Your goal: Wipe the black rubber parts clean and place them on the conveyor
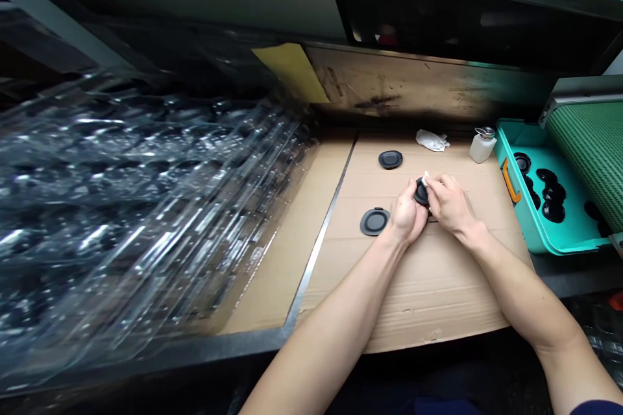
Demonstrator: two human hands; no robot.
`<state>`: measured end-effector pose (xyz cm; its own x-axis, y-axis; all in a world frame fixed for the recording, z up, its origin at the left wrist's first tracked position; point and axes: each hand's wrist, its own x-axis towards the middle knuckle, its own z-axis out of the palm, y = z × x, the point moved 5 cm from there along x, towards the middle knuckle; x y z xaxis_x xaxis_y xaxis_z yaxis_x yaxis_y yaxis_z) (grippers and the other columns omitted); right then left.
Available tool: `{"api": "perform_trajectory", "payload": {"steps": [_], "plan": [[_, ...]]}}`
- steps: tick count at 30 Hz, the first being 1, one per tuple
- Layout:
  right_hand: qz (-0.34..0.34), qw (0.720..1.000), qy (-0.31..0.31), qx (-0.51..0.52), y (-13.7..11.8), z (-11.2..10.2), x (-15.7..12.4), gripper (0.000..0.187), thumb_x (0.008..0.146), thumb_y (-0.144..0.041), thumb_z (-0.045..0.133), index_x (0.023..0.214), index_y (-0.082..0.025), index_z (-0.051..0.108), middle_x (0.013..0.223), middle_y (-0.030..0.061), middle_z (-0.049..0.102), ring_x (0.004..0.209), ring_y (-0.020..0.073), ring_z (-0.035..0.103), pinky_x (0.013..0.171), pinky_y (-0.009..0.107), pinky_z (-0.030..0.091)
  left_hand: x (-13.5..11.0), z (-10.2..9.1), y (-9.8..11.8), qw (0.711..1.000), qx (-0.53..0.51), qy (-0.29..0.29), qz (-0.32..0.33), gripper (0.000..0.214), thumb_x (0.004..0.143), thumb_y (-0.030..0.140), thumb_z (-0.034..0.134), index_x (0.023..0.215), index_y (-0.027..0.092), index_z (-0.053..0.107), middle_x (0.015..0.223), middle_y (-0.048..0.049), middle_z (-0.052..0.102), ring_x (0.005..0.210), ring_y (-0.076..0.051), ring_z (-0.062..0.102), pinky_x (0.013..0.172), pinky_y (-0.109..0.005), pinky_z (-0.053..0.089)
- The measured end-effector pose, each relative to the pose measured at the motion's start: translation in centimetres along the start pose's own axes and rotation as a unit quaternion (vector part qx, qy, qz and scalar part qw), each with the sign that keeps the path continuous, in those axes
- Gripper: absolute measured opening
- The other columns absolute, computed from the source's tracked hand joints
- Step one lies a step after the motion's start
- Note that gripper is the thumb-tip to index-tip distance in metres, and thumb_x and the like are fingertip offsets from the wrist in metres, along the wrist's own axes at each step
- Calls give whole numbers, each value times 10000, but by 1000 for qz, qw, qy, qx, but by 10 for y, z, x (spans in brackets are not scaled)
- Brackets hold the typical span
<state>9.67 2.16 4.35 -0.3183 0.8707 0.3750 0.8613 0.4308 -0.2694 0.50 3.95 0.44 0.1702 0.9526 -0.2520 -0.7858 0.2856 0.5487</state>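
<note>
In the head view, your left hand [407, 217] has a closed grip around a small black disc [421, 193], which looks like moulded rubber, though your fingers hide most of it. Your right hand [450, 204] closes in from beside it, and its fingertips [435, 185] pinch a white wipe [425, 178] against the top of the disc. The wipe is too small here to tell tissue from cloth. Both hands are over a cardboard sheet [413, 285] laid on the table [160, 353]. Just left of your left hand lies a second black disc [374, 222], and a third [390, 159] sits farther up the cardboard. Beyond them are crumpled white paper [432, 140] and a pump dispenser bottle [481, 146]. To the right, a teal tray [506, 142] with an orange handle [510, 180] holds more black discs [552, 201]. To the left, a stack of clear plastic trays [146, 207] covers that end of the table.
</note>
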Motion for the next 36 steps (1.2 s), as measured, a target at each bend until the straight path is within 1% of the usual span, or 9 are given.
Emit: {"api": "perform_trajectory", "payload": {"steps": [4, 9, 12, 15, 17, 21, 28, 33, 36], "plan": [[-38, 997, -72, 16, -2, 2, 0, 296, 1049, -254, 474, 1209, -227, 721, 1131, 87, 673, 1044, 214, 613, 895, 311, 508, 1, -6, 5, 1000, 19, 15, -16, 375, 1088, 315, 355, 1085, 151, 692, 1017, -115, 756, 1046, -209, 722, 983, -333, 544], [160, 980, -18, -120, 43, -25, -3, 326, 1030, -281, 457, 1150, -197, 748, 1073, 146, 685, 999, 289, 609, 834, 386, 490, 2, -10, 29, 999, -21, -7, -25, 499, 1067, 474, 288, 1147, 160, 667, 1080, -162, 740, 955, -252, 717, 807, -374, 576], [198, 967, 27, -156, 60, -33, -5, 346, 1016, -294, 468, 1132, -156, 763, 1090, 193, 682, 1046, 332, 581, 886, 438, 476, 1, -9, 33, 996, -56, -22, -58, 490, 1046, 404, 285, 1208, 147, 669, 1153, -180, 730, 992, -268, 713, 818, -404, 590], [152, 975, 37, -156, 54, -23, -4, 405, 1017, -418, 523, 1287, -181, 711, 1310, 209, 630, 1162, 363, 531, 958, 486, 453, 2, -10, 34, 995, -71, -22, -74, 450, 1019, 298, 329, 1284, 145, 657, 1180, -175, 729, 1040, -270, 714, 860, -413, 596], [101, 984, -6, -150, 43, -7, -4, 452, 1017, -488, 542, 1373, -237, 660, 1416, 190, 586, 1208, 368, 511, 1001, 517, 427, 4, -11, 36, 994, -78, -20, -73, 447, 1006, 269, 350, 1315, 140, 646, 1162, -172, 734, 1058, -273, 716, 875, -417, 599], [83, 986, -64, -127, 36, 14, -4, 336, 1043, -365, 500, 1296, -262, 697, 1372, 165, 623, 1191, 329, 551, 1092, 541, 364, 6, -13, 39, 994, -86, -22, -60, 430, 993, 263, 379, 1301, 129, 648, 1110, -166, 742, 1034, -267, 727, 850, -395, 605], [87, 990, 114, 15, 29, -6, -2, 388, 998, -347, 528, 1325, -200, 677, 1393, 155, 617, 1228, 308, 557, 1060, 457, 459, 6, -13, 34, 998, -61, 7, -16, 434, 941, 240, 408, 1288, 133, 646, 1099, -159, 752, 1004, -266, 733, 875, -411, 592], [-47, 993, 74, 80, -6, 8, -3, 364, 1012, -381, 539, 1281, -204, 709, 1428, 152, 598, 1201, 298, 573, 1049, 476, 488, 5, -7, 24, 998, -40, -30, -39, 442, 974, 253, 405, 1343, 136, 617, 1224, -155, 741, 1179, -276, 696, 1072, -474, 528], [-39, 992, 100, 72, 1, 14, -3, 353, 1013, -332, 529, 1238, -146, 728, 1390, 199, 606, 1176, 319, 562, 1028, 488, 503, 5, -6, 21, 998, -33, -41, -34, 420, 993, 251, 404, 1337, 130, 612, 1269, -154, 726, 1237, -269, 673, 1126, -462, 495]]}}
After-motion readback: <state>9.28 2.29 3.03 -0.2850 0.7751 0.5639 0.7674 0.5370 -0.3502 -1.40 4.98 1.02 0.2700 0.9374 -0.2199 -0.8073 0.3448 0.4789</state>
